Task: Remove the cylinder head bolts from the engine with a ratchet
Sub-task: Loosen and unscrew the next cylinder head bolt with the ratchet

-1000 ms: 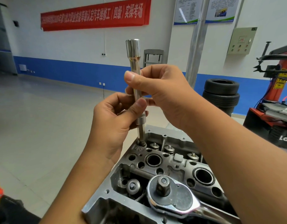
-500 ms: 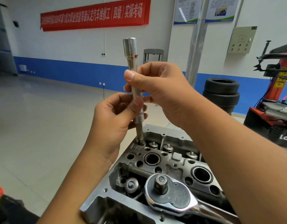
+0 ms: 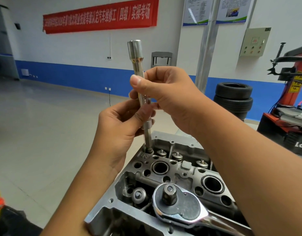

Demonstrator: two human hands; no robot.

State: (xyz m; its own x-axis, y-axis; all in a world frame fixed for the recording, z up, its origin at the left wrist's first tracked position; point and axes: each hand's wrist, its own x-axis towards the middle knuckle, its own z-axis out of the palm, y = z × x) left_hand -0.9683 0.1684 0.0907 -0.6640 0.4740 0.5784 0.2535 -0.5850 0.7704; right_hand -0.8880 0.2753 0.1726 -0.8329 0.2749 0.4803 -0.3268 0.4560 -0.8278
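A long chrome extension bar [image 3: 138,65] with a bit at its lower end stands upright on a bolt head [image 3: 148,150] at the far left corner of the grey cylinder head [image 3: 184,166]. My left hand [image 3: 119,126] pinches the bar low down, near the collar. My right hand [image 3: 165,94] pinches it higher up, thumb in front. The ratchet [image 3: 179,206] lies on the near part of the cylinder head with its square drive pointing up and no hand on it.
Valve springs and open bores cover the top of the cylinder head. Stacked tyres [image 3: 233,97] stand at the back right by a steel pillar [image 3: 206,48]. A red tyre machine [image 3: 293,92] fills the far right. Bare tiled floor lies to the left.
The bar has risen a little while my fingers have shifted round it. The ratchet has not moved on the head.
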